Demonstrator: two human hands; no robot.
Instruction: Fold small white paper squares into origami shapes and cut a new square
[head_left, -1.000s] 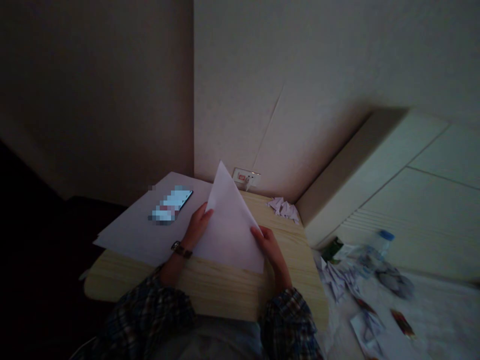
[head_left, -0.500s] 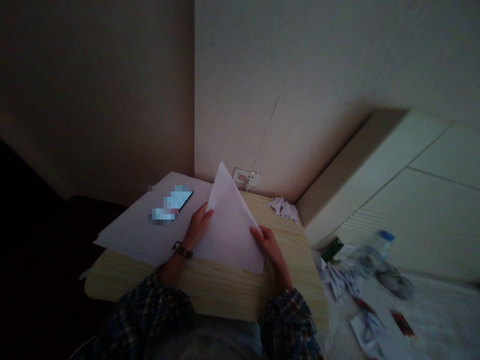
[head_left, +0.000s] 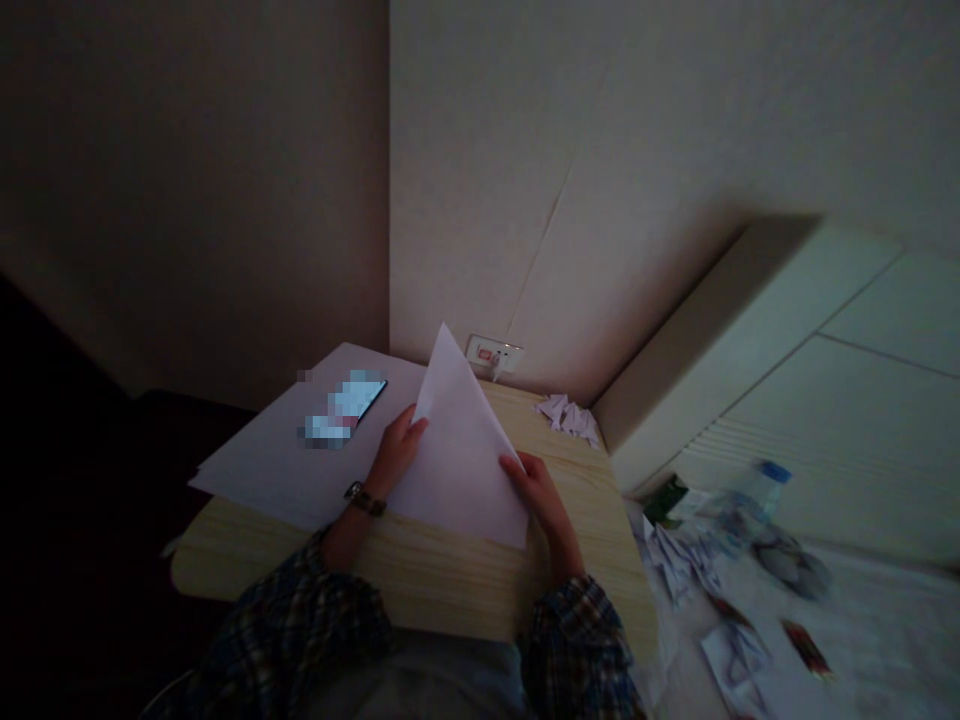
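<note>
A white sheet of paper point(head_left: 469, 455), folded to a point at its top, is held up over the wooden table point(head_left: 450, 580). My left hand point(head_left: 395, 450), with a watch on the wrist, pinches its left edge, thumb in front. On the right edge, my right hand point(head_left: 536, 485) grips the paper with the thumb in front and the other fingers behind it, mostly hidden. Left of my hands, more white sheets point(head_left: 255, 460) lie flat on the table. A phone point(head_left: 345, 410) with a lit, blurred-out screen rests on them.
Small folded paper pieces point(head_left: 568, 418) sit at the table's back right corner. A wall socket point(head_left: 495, 353) with a plug is behind the table. To the lower right are more folded papers point(head_left: 675, 560), a blue-capped plastic bottle point(head_left: 765, 490) and a small red packet point(head_left: 808, 648).
</note>
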